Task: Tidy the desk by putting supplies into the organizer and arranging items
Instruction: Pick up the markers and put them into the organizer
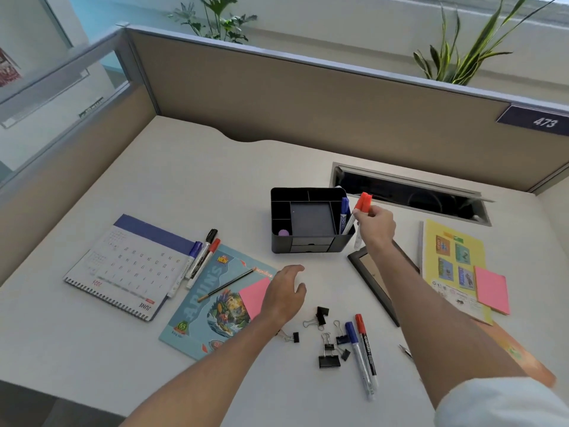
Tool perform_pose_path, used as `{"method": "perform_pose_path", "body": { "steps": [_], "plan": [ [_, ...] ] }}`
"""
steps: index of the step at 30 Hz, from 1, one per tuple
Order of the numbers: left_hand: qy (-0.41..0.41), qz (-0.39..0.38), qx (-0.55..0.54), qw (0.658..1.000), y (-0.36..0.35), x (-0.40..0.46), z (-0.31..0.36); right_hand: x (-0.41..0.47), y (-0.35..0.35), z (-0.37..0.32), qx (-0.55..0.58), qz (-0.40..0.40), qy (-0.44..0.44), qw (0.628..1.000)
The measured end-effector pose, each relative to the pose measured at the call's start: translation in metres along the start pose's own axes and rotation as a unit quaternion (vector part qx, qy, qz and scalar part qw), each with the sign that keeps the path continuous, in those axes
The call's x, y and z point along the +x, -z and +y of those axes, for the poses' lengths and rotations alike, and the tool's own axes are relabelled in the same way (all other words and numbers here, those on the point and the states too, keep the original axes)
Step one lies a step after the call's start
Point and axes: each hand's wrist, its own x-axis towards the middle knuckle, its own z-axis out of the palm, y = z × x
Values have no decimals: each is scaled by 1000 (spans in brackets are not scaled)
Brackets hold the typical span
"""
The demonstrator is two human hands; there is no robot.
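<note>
While the right hand (376, 224) pinches a red marker (357, 213) over the organizer (311, 221), left hand (284, 292) relaxed, a tilted release could miss the slot.

The right forearm hides part of the picture frame (374, 283), and the calendar (123, 266) dates are too blurred to read.

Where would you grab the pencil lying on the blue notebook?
Pinch the pencil mid-shaft from above, fingers on its long sides. It lies flat and diagonal on the blue notebook, its lower tip toward the markers, its upper end toward the organizer. The left hand, open, is nearest.
</note>
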Motion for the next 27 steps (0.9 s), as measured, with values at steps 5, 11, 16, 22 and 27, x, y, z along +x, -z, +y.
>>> {"method": "perform_pose_path", "body": {
  "steps": [5,11,16,22,27],
  "plan": [
    [0,0,1,1000,0,2,-2,-2,-4,10,-3,-2,-10,1000],
    [-3,0,-8,1000,1,1,-4,-8,1,13,10,2,-11,1000],
    [-14,-2,-24,1000,3,0,4,-18,10,12,32,10,-18,999],
    [-22,2,-52,998,9,1,16,-21,19,-7,33,46,0,998],
    [-16,-6,-52,999,10,-4,9,-7,18,-31,50,54,31,997]
  ]
}}
